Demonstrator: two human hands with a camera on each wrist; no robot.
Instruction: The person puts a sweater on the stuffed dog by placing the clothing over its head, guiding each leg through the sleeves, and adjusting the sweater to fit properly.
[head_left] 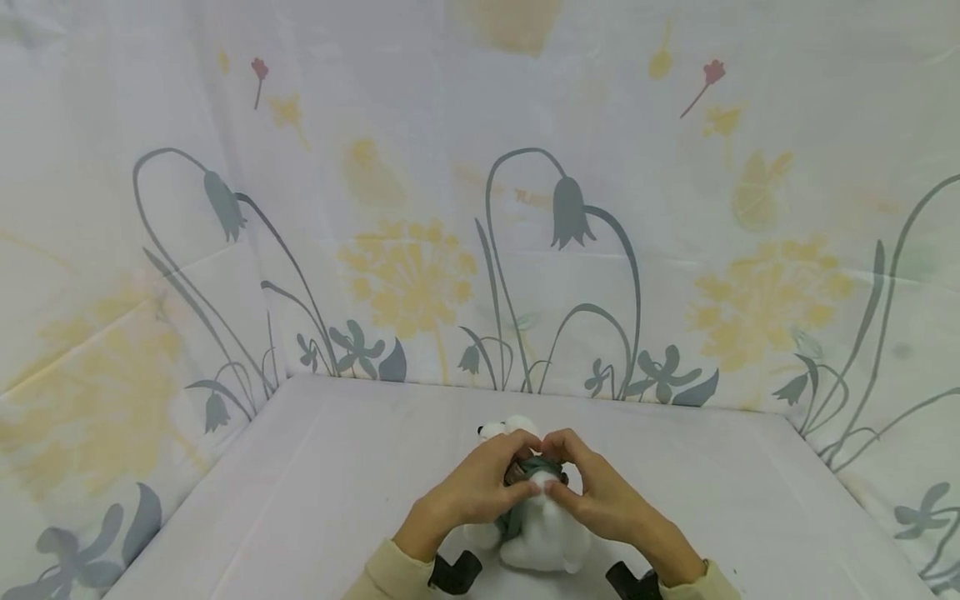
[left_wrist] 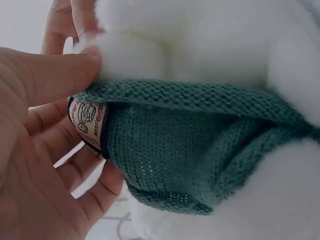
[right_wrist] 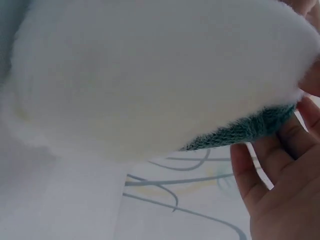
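Note:
A white plush toy [head_left: 543,533] with a dark nose sits on the white tabletop, wearing a green knitted garment [left_wrist: 160,140]. My left hand [head_left: 480,483] holds the toy at the garment. In the left wrist view its thumb [left_wrist: 70,70] lies along the knitted rim and the white plush, with the other fingers behind a woven label [left_wrist: 90,122]. From the other side my right hand [head_left: 606,500] grips the toy. Its fingers [right_wrist: 270,160] reach under the green knit in the right wrist view. Both sets of fingertips nearly meet around the toy; its face is mostly hidden.
The white tabletop [head_left: 337,483] runs back to a white cloth [head_left: 450,317] printed with grey and yellow flowers, which also hangs at both sides. Black wrist-worn devices [head_left: 455,572] show below the hands, next to the beige sleeves [head_left: 393,575].

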